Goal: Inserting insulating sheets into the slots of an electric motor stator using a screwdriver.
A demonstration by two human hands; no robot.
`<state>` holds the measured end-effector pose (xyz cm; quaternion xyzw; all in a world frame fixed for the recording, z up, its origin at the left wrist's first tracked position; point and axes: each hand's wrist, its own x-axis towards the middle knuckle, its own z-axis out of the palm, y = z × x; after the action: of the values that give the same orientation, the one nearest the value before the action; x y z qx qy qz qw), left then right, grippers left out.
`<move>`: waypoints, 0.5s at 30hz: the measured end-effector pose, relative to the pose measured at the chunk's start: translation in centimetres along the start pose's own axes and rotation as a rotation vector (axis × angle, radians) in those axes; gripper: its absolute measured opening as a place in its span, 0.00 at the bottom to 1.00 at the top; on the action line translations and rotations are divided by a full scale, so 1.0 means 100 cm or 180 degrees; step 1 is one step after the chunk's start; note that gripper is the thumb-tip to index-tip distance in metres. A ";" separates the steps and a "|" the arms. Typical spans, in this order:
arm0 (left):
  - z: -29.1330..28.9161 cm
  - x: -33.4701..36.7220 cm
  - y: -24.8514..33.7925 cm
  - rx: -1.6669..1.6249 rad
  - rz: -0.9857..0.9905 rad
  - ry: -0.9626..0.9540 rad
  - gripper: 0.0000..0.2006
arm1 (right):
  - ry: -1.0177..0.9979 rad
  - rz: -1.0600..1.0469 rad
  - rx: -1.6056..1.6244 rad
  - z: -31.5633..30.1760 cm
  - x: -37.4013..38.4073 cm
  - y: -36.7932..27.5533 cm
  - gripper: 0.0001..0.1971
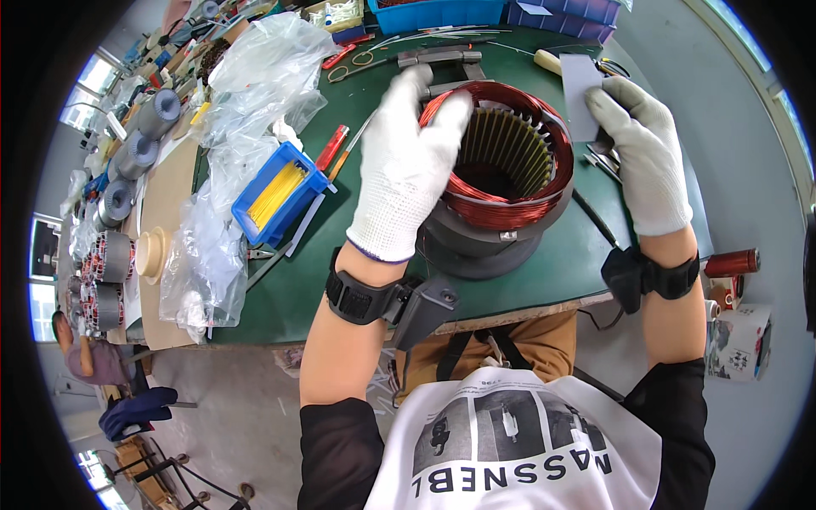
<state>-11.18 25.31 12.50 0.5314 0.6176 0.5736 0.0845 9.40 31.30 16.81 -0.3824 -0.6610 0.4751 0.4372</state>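
A motor stator (484, 234) stands upright on the green bench, with red-brown copper windings (510, 212) ringing its top and yellowish slot liners (501, 144) inside the bore. My left hand (404, 161), in a white glove, is over the left side of the windings. Its thumb and fingers are spread apart and a little blurred, and whether they touch the wire I cannot tell. To the right of the stator, my gloved right hand (637, 144) pinches a thin grey rectangular sheet (580, 89) between thumb and fingers, holding it raised.
A blue bin (276, 200) of yellow strips sits left, beside a red-handled cutter (332, 147) and crumpled plastic bags (263, 76). Behind the stator lies a dark metal fixture (438, 58). Blue bins (438, 15) line the back edge. More stators (106, 259) stand far left, near another person (93, 357).
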 end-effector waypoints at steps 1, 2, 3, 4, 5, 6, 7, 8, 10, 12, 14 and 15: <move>-0.006 -0.008 -0.001 -0.0026 -0.0107 -0.0464 0.18 | -0.0018 -0.0068 -0.0476 -0.010 0.008 0.010 0.14; -0.005 -0.007 -0.002 -0.0033 -0.0131 -0.0464 0.18 | -0.0036 -0.0125 -0.0958 -0.017 0.015 0.021 0.14; -0.006 -0.006 -0.005 -0.0160 0.0001 -0.0559 0.18 | 0.0026 -0.0200 -0.0932 -0.017 0.020 0.032 0.14; -0.009 -0.005 -0.006 -0.0288 0.0134 -0.0653 0.17 | 0.0003 -0.0183 -0.0942 -0.021 0.027 0.037 0.14; -0.016 0.000 0.001 -0.0098 -0.0163 -0.1083 0.21 | -0.0132 -0.0140 -0.1392 -0.024 0.037 0.040 0.14; -0.015 0.002 -0.003 -0.0108 -0.0182 -0.1071 0.21 | -0.0264 -0.0098 -0.1844 -0.025 0.042 0.041 0.14; -0.012 0.006 -0.009 -0.0217 -0.0076 -0.1200 0.21 | -0.0358 0.0169 -0.1997 -0.026 0.046 0.039 0.14; -0.012 0.010 -0.014 -0.0303 0.0026 -0.1316 0.21 | -0.0389 0.0162 -0.1996 -0.021 0.049 0.040 0.14; -0.013 0.021 -0.020 -0.0438 -0.0017 -0.1525 0.21 | -0.0735 -0.0046 -0.2118 -0.015 0.055 0.042 0.13; -0.011 0.033 -0.025 -0.0726 0.0174 -0.1954 0.21 | -0.0987 -0.0250 -0.2077 -0.009 0.057 0.038 0.12; -0.006 0.044 -0.028 -0.0869 0.0203 -0.2124 0.21 | -0.1182 -0.0270 -0.1976 -0.007 0.057 0.032 0.11; -0.002 0.048 -0.030 -0.1058 0.0191 -0.2316 0.20 | -0.1203 -0.0261 -0.2004 -0.009 0.057 0.028 0.11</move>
<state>-15.06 29.46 12.59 0.6967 0.4303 0.4423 0.3657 8.69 37.49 15.51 -0.3769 -0.8587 0.2928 0.1868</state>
